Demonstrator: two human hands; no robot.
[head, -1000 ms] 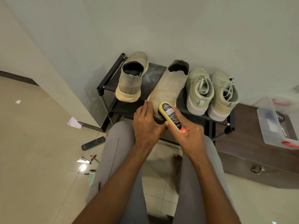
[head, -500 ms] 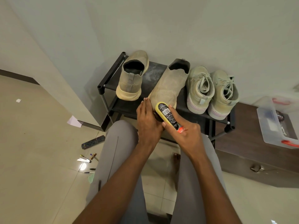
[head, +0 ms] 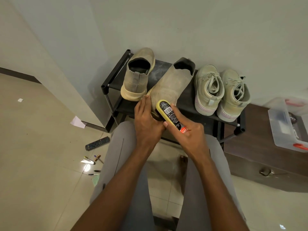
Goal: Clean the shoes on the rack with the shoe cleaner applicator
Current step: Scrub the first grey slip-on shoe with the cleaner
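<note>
A black metal shoe rack (head: 106,90) stands against the wall with four shoes on its top shelf. The left beige knit slip-on (head: 137,75) stands heel toward the camera. Beside it, a second beige knit slip-on (head: 170,84) lies angled, its opening toward the wall and its toe at the shelf's front edge. A yellow shoe cleaner applicator (head: 168,114) with a black barcode label lies slanted over that toe. Two pale green lace-up sneakers (head: 208,87) (head: 233,95) stand side by side on the right

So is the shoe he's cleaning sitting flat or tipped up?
Tipped up. The knit shoe has its toe raised off the rack in the left hand; its heel leans back.
</note>
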